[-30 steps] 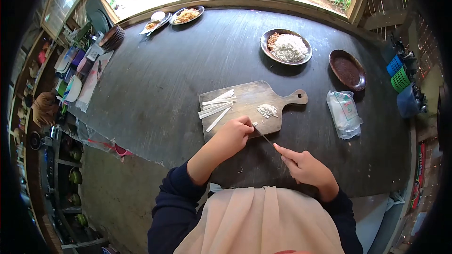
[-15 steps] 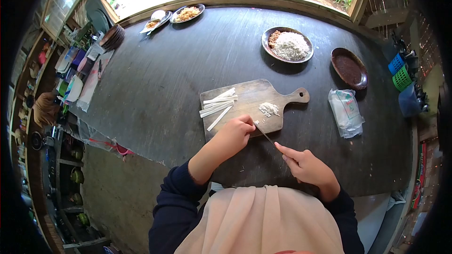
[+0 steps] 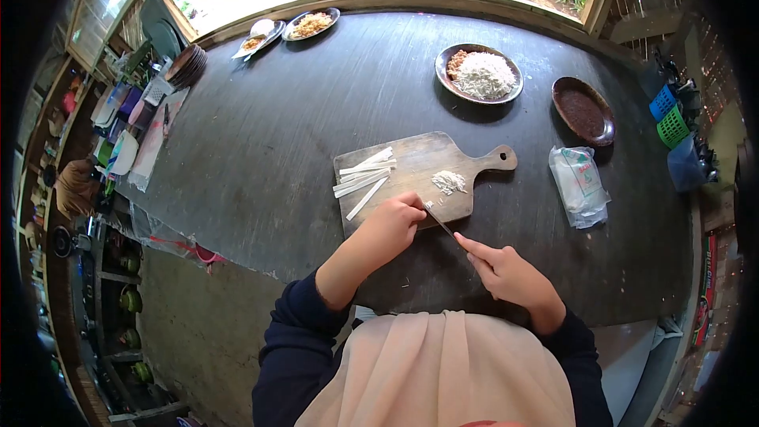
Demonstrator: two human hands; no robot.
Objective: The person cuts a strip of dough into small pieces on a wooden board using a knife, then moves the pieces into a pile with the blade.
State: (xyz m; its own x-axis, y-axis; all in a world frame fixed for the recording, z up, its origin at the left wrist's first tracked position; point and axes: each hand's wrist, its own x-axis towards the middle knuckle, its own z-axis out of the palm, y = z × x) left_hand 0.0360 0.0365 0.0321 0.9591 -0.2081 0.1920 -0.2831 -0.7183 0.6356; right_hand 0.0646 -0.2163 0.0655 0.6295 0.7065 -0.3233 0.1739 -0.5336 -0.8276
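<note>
A wooden cutting board [image 3: 419, 160] with a handle lies on the dark table. White strips [image 3: 365, 176] rest on its left part, and a small heap of chopped white pieces [image 3: 449, 183] on its right. My left hand [image 3: 401, 217] is closed at the board's near edge, its fingertips pressed around white material that is mostly hidden. My right hand [image 3: 507, 270] grips a knife [image 3: 441, 221], whose blade reaches to my left fingertips, beside a few small white bits.
Beyond the board stands a plate [image 3: 479, 98] heaped with white shreds and something reddish. To the right are a brown oval dish [image 3: 583, 111] and a plastic packet [image 3: 579, 187]. Two food plates sit at the far left, near stacked brown dishes [image 3: 186, 67].
The view has shifted slightly. Both hands keep nearly the same places, with the knife still at my left fingertips.
</note>
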